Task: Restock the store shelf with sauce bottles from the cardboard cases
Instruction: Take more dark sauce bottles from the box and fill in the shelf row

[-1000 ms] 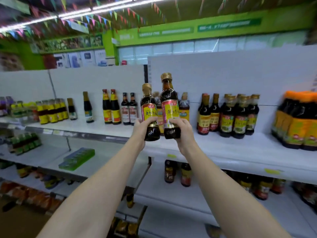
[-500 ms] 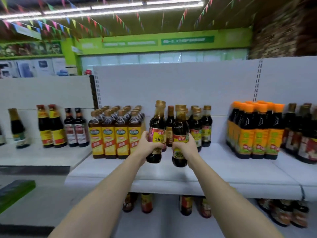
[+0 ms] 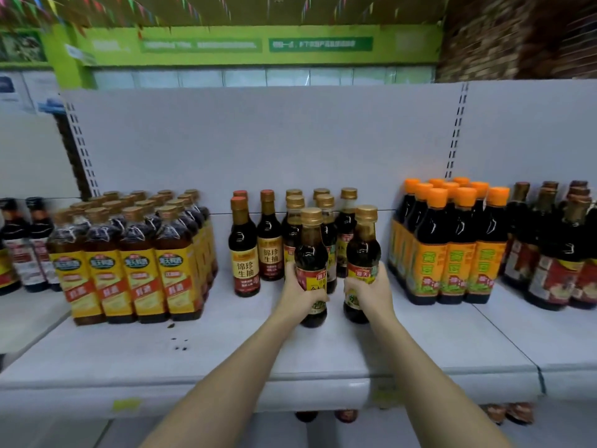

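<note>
My left hand [image 3: 298,294] grips a dark sauce bottle [image 3: 310,253] with a gold cap around its lower body. My right hand [image 3: 371,294] grips a second matching sauce bottle [image 3: 363,244]. Both bottles stand upright at the level of the white shelf [image 3: 252,350], side by side, just in front of a small group of like gold-capped bottles [image 3: 323,205]. Whether their bases touch the shelf I cannot tell. No cardboard case is in view.
Yellow-labelled bottles [image 3: 135,253] stand in a block at the left, two red-capped bottles [image 3: 255,244] beside the group, orange-capped bottles [image 3: 452,244] at the right, red-labelled ones [image 3: 555,247] further right. Small dark spots [image 3: 179,345] mark the shelf. More bottles sit on the shelf below.
Both hands have carried the two bottles forward and down to the shelf in front of the gold-capped group. The view has moved closer and to the right along the shelf.
</note>
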